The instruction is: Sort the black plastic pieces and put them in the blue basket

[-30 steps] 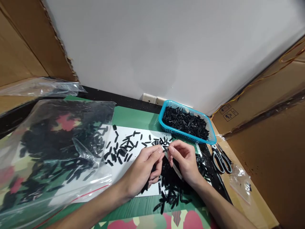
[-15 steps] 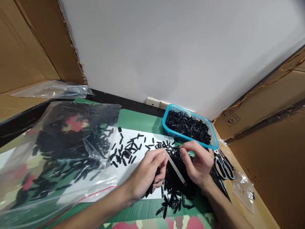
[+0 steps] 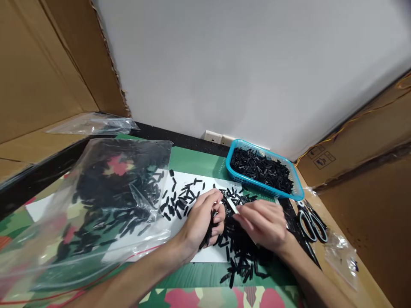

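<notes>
My left hand (image 3: 201,220) is closed around a bundle of short black strips (image 3: 209,233), whose ends stick out below the fingers. A narrow whitish strip (image 3: 232,205) runs from by my left fingertips to my right hand (image 3: 265,222). The right fingers are pinched on its lower end. Beneath both hands lies a dark heap of the same black pieces (image 3: 245,252), spread over a white sheet (image 3: 208,256) and a green surface. More loose pieces (image 3: 183,203) are scattered left of my left hand.
A blue plastic basket (image 3: 300,188) full of black pieces stands behind my right hand. On the left lies a large clear zip bag (image 3: 141,231) with black pieces inside. Scissors (image 3: 310,226) and a small clear bag (image 3: 342,256) lie right. Cardboard walls (image 3: 362,188) flank the table.
My right hand has moved down and closed on the whitish strip, which earlier hung free from my left fingers. The left hand still holds the black bundle. The view has shifted slightly.
</notes>
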